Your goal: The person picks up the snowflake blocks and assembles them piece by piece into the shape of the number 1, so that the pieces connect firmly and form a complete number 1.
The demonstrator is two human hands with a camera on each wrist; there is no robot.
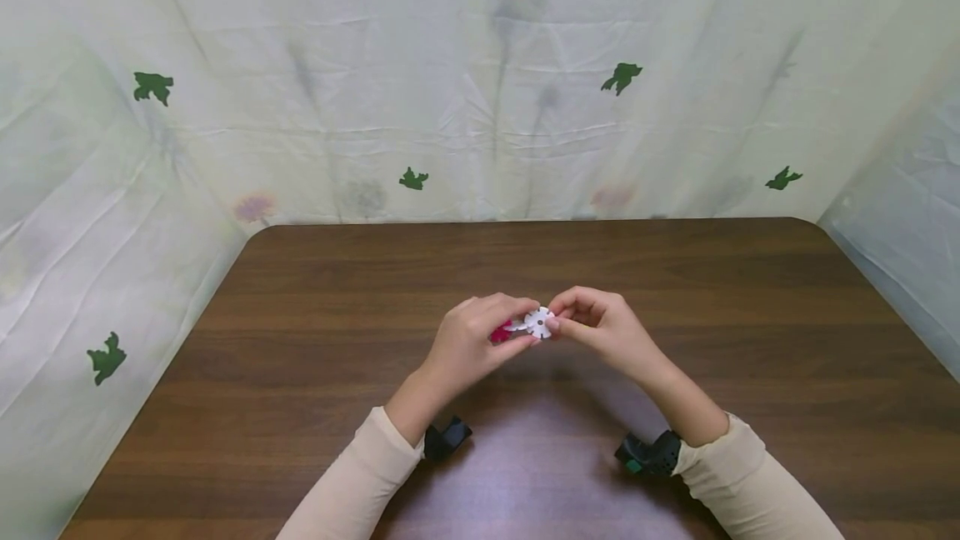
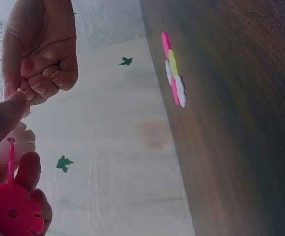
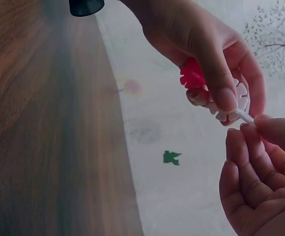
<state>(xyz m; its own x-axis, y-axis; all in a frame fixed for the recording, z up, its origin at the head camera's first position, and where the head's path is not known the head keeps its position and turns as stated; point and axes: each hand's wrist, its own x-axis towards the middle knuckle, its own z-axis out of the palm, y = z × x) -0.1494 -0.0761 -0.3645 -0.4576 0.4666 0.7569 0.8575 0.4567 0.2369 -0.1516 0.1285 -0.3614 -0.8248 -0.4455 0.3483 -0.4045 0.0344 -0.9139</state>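
Observation:
Small notched plastic discs are between the two hands, above the table. With thumb and fingers, my left hand [image 1: 467,338] grips a pink disc [image 2: 27,206] joined to a whitish disc [image 2: 27,138]. Another white disc [image 1: 537,323] faces the head view, and my right hand [image 1: 606,330] pinches it at its edge. In the right wrist view this white disc [image 3: 244,116] is edge-on, meeting the discs at the left thumb tip. Fingers cover part of the joined pieces.
A row of pink, yellow and white discs [image 2: 174,69] shows near the table's far edge in the left wrist view. The brown wooden table [image 1: 337,273] is bounded by pale cloth [image 1: 465,90] with green shapes. Black cameras [image 1: 446,438] are on both wrists.

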